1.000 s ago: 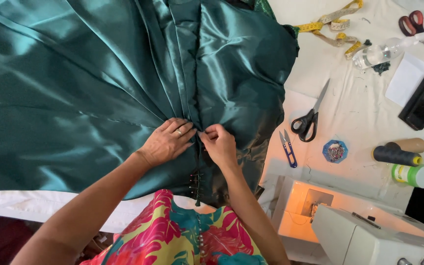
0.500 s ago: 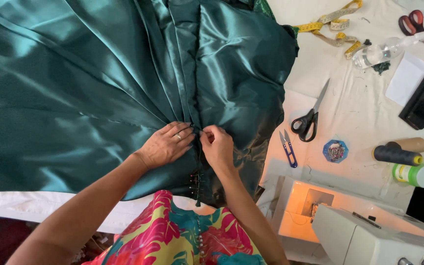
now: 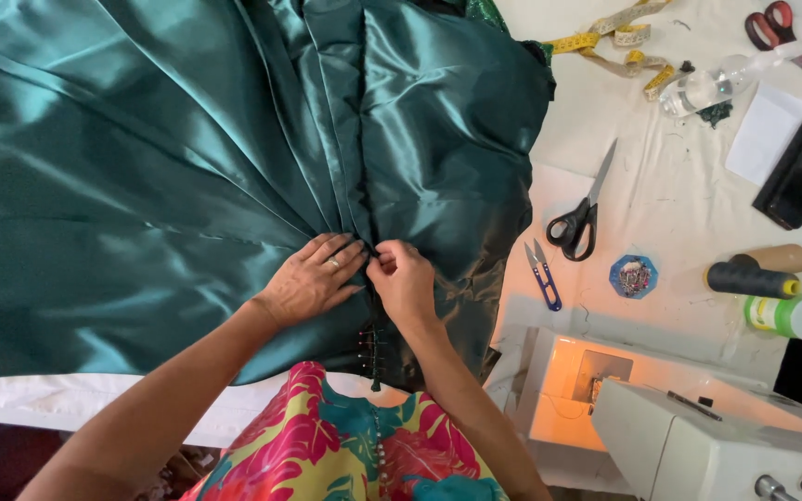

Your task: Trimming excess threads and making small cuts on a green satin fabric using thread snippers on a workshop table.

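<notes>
Left hand [image 3: 313, 278] flat, pressing pleated teal satin fabric [image 3: 141, 167]; right hand [image 3: 403, 283] pinching its gathered fold. Risk: slippery pleats shift if pressure eases; pin row [image 3: 371, 348] may prick fingers.

Left hand [image 3: 313, 278] has edged toward the gathered seam of the teal satin fabric [image 3: 141, 167]; right hand [image 3: 403, 283] fingertips now pinch closer at that seam.
</notes>
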